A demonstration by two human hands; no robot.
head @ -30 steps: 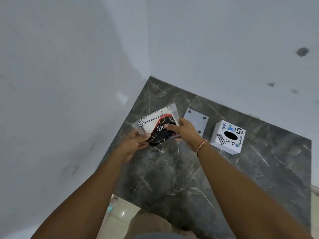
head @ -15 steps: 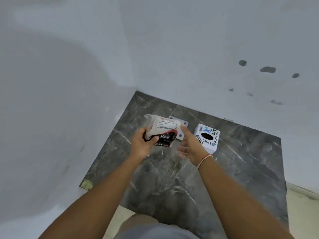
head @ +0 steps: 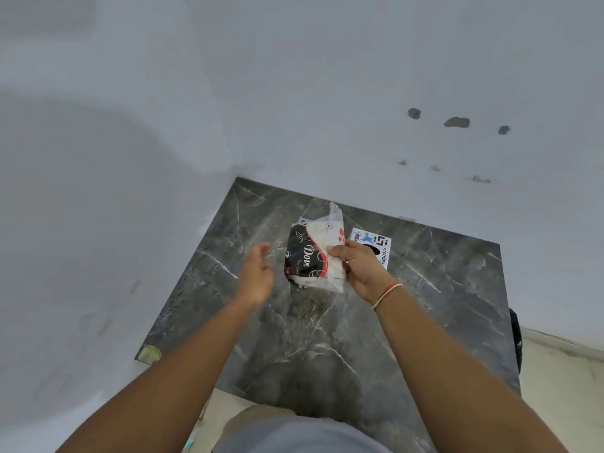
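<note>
A clear plastic packet [head: 310,256] with a black, red and white printed item inside is held upright above the dark marble slab [head: 327,338]. My right hand [head: 361,268] grips the packet's right edge, thumb on its front. My left hand [head: 258,273] hovers just left of the packet with its fingers loosely spread and holds nothing; it looks blurred.
A small white box [head: 380,245] with a black oval hole and printed logos sits on the slab behind my right hand. A pale flat plate [head: 302,221] peeks out behind the packet. White walls close the slab on the left and back. Tiled floor lies to the right.
The packet has passed from my left hand to my right hand and turned upright. My left hand has let go and drawn away to the left.
</note>
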